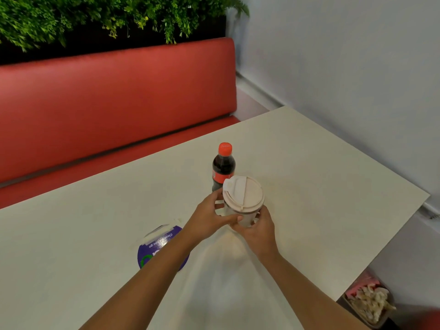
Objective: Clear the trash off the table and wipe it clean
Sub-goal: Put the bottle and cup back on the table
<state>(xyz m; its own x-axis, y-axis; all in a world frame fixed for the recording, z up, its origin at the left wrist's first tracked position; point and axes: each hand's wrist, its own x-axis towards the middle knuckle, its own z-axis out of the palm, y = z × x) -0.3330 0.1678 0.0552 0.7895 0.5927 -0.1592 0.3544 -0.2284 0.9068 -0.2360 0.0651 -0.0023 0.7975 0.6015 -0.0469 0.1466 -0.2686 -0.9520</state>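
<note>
Barely begun, by the look of things. Held a lidded paper cup (242,201) in both hands near the middle of the table (333,186) — left hand (209,217) curled round its left side, right hand (258,231) wrapped round its near right side. Could not tell whether the cup sat on the tabletop or hung just above it. Saw a capped cola bottle (223,167) upright just behind the cup, untouched, and a purple pack of wipes (154,248) lying flat to the left, partly hidden by the left forearm. Spotted a bin (357,314) with rubbish in it on the floor off the table's right edge. Judged the clearing to be on its first item — bottle yet to go, wiping not started.
</note>
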